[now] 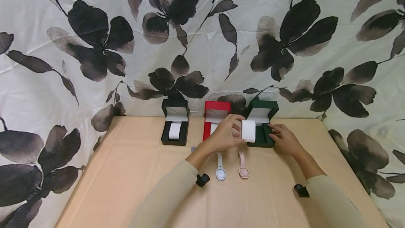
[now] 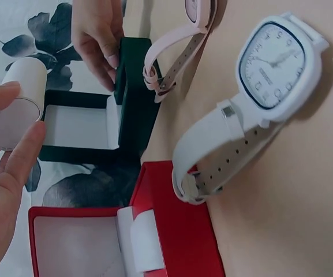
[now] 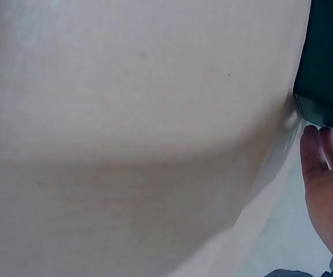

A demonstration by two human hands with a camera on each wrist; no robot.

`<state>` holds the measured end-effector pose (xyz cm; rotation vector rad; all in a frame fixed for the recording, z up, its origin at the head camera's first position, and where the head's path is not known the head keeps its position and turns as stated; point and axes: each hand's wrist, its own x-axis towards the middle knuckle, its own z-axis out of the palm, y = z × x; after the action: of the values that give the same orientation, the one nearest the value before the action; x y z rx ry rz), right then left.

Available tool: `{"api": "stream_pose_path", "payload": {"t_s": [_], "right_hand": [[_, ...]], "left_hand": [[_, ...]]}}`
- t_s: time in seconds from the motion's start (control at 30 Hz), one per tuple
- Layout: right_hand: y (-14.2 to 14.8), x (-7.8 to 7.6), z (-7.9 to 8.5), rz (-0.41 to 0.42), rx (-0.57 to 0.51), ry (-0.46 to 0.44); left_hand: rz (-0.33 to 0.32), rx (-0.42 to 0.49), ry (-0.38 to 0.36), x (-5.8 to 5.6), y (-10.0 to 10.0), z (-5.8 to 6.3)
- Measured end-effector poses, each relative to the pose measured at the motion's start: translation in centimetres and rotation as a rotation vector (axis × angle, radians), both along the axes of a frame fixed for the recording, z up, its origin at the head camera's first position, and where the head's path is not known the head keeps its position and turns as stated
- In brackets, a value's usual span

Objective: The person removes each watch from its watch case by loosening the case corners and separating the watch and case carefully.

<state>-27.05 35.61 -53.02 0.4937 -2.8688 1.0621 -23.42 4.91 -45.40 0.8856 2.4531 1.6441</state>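
A white watch cushion (image 1: 248, 131) is pinched between the thumb and fingers of my left hand (image 1: 226, 133), raised in front of the open green watch box (image 1: 260, 144). My right hand (image 1: 284, 140) grips that box by its right side wall. In the left wrist view, the cushion (image 2: 17, 109) shows its round end, and the right hand (image 2: 100, 43) has its fingers at the box edge. Nearer me lie a white watch (image 1: 220, 174) and a pink watch (image 1: 243, 172). The right wrist view shows the fingertips (image 3: 311, 135) against the green box (image 3: 322, 75).
Left of the green box, a red watch box (image 1: 217, 104) stands open, partly behind my left hand. Farther left is an open black watch box (image 1: 174, 142) with a white cushion (image 1: 174, 131). A small bluish object (image 1: 193, 149) shows beside my left wrist. Floral cloth (image 1: 221, 45) hangs behind the table.
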Motion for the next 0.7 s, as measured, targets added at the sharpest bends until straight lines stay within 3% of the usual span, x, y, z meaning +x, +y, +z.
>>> {"api": "stream_pose_path", "payload": {"t_s": [0.33, 0.7], "right_hand": [[-0.2, -0.6, 0.3, -0.011, 0.019, -0.017], [-0.4, -1.3, 0.2, -0.004, 0.022, 0.004]], "left_hand": [[0.005, -0.13, 0.049, -1.6, 2.3, -0.1], [0.036, -0.255, 0.094, -4.0, 4.3, -1.3]]}}
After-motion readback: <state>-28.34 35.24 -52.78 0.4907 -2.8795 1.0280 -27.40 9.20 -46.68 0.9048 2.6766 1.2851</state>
